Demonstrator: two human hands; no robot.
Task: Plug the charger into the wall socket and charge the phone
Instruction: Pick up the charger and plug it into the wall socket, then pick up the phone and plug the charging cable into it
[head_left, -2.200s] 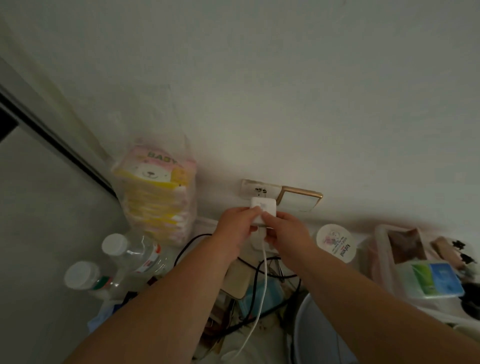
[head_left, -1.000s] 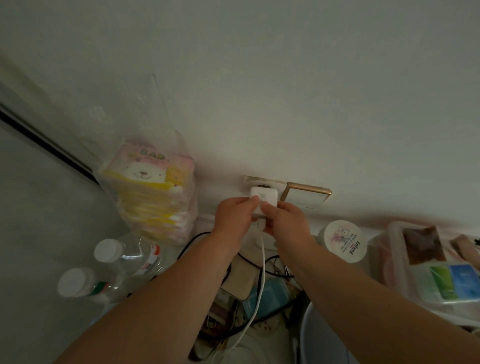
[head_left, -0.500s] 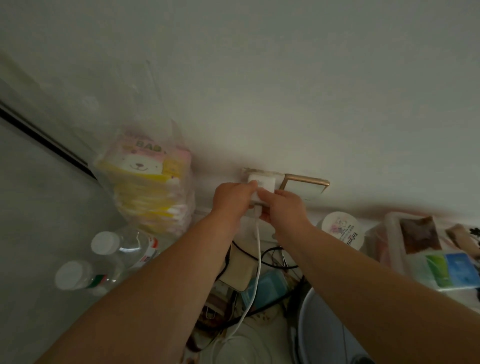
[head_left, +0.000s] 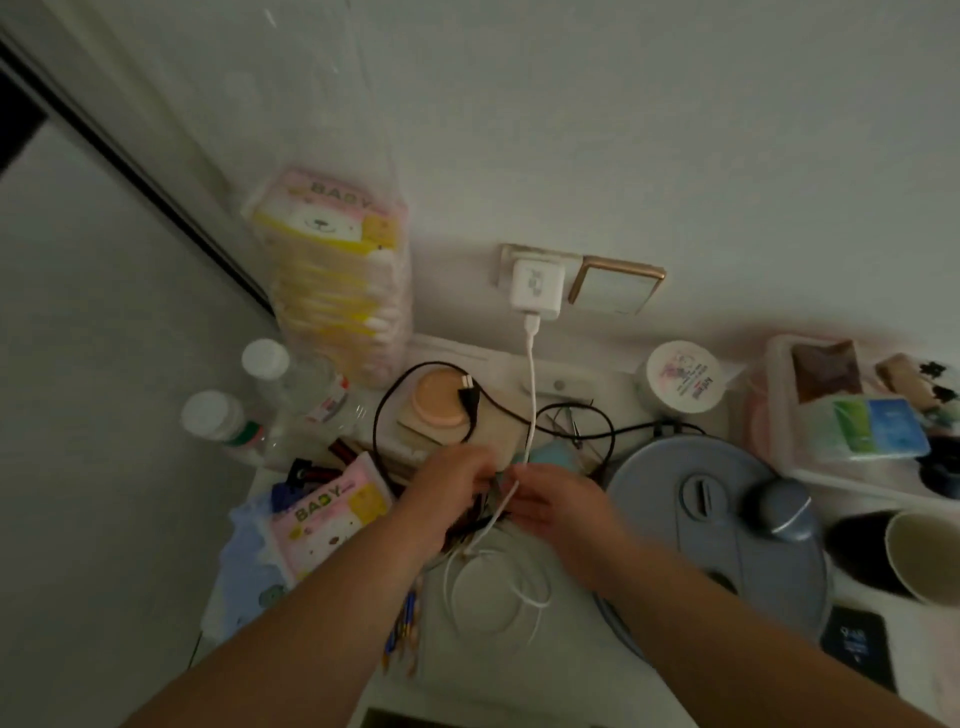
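- Charger: white block seated in the wall socket, centre of the frame, above the cluttered tabletop; no hand touches it.
- Cable: white, runs straight down from the charger's underside to the space between the two hands, then coils loosely on the tabletop at lower centre.
- Left hand: lower centre, well below the charger; fingers curled over a tangle of dark cords, just left of the white cable. Whether they grip anything cannot be told through the blur.
- Right hand: just right of the cable, fingers narrowed toward it; contact looks likely, but a firm hold cannot be confirmed.
- Surroundings: stacked tissue packs at the left of the socket; a round grey lid at the right of the hands; two capped bottles at centre left.
- No phone can be told apart in the clutter.
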